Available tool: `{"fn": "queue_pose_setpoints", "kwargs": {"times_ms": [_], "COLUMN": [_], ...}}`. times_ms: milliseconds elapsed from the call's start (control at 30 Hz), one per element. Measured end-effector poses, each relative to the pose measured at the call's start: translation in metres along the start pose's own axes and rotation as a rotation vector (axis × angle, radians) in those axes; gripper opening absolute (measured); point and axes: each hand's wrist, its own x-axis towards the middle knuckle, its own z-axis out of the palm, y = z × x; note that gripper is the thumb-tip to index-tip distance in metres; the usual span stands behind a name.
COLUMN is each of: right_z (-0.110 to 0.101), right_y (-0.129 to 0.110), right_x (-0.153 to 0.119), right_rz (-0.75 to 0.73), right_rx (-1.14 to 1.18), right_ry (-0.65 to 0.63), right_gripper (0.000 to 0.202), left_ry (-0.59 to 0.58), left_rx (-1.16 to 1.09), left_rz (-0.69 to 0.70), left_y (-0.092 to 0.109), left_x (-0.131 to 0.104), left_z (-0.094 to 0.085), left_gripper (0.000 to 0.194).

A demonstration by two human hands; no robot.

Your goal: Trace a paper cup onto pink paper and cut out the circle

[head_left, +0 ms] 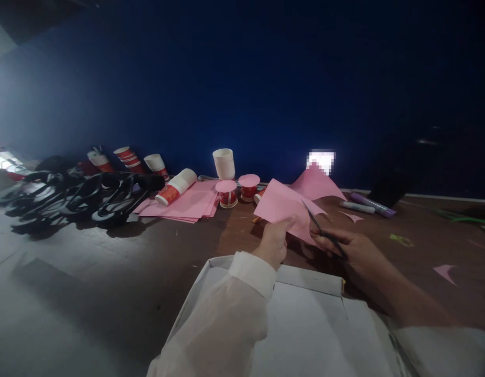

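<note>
My left hand (272, 242) is closed on the lower edge of a pink sheet of paper (281, 204), thumb on top, holding it above the table. In my right hand (350, 246) is a pair of dark scissors (324, 233), its blades lying along the right side of that sheet. Whether the blades are apart I cannot tell. Behind the sheet stands another piece of pink paper (316, 183), bent upward. Just left of my hands are two short red cups, each topped with a pink paper disc (226, 186).
A white box (305, 319) lies right below my forearms. To the left are a pink paper stack (179, 207), a lying stack of paper cups (177, 186) and black headsets (116, 201). Markers (371, 203) and pink scraps (445, 273) lie to the right. A dark blue wall (242, 94) closes off the back.
</note>
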Motion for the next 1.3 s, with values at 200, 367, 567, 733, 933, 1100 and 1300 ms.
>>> {"fn": "queue_pose_setpoints", "kwargs": {"times_ms": [200,367,567,733,933,1100,1300], "right_z": [-0.006,-0.008,-0.009,-0.002,-0.004,-0.011,-0.009], "right_y": [0.005,0.007,0.004,0.004,0.012,0.020,0.019], "right_x": [0.007,0.010,0.009,0.006,0.012,0.021,0.019], "right_rz": [-0.034,-0.013,0.027,0.073,0.077,0.036,0.030], "right_rx": [-0.094,-0.118,-0.068,0.055,0.014,-0.104,-0.097], "right_ry": [0.000,-0.001,-0.031,-0.094,-0.118,-0.112,-0.105], "right_gripper": [0.047,0.051,0.048,0.049,0.053,0.054,0.054], "left_ry": [-0.041,-0.054,-0.013,-0.023,-0.037,-0.038,-0.033], "left_rx": [0.017,0.015,0.016,0.052,0.022,0.059,0.067], "left_rz": [-0.014,-0.014,0.006,0.093,0.139,0.134,0.101], "left_y": [0.001,0.003,0.004,0.002,0.001,0.001,0.000], "left_x": [0.002,0.000,-0.001,0.002,0.002,0.001,0.004], "left_z": [-0.002,-0.002,0.001,-0.002,-0.004,-0.006,-0.007], "left_gripper": [0.031,0.030,0.028,0.028,0.037,0.043,0.048]}}
